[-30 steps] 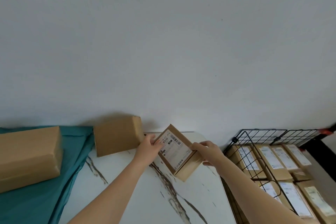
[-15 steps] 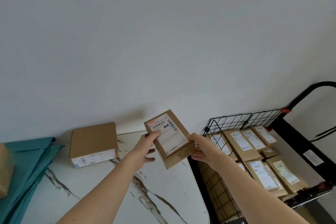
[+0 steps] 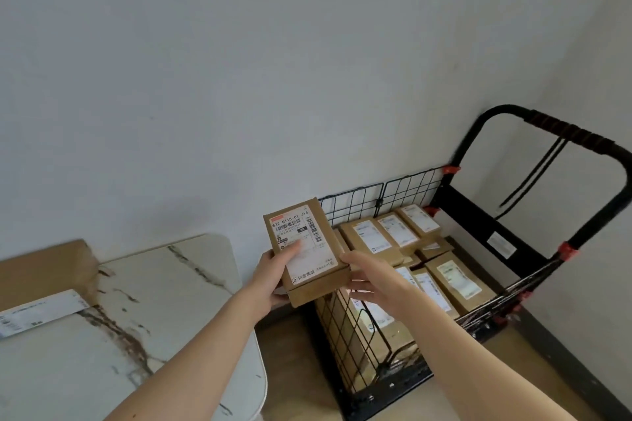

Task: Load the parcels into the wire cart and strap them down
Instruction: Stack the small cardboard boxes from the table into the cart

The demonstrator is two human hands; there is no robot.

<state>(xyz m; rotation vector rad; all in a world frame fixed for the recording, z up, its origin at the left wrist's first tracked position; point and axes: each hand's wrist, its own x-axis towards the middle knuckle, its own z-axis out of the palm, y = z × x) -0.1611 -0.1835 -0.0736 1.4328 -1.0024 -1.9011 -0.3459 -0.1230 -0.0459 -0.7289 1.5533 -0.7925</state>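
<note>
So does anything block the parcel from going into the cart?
Nothing visible. The left hand and right hand hold the parcel over the edge of the cart, whose top is open; only loaded parcels lie inside.

1. To my left stands the table [image 3: 154, 301]. Its top is white and marble-patterned, with dark brown veins running across it and rounded corners on the right side.
2. Ahead of me a plain, pale grey wall [image 3: 239, 79] fills the whole upper view and meets a second wall at the far right.
3. Below the table's right edge I see a strip of tan floor [image 3: 294, 369].
</note>
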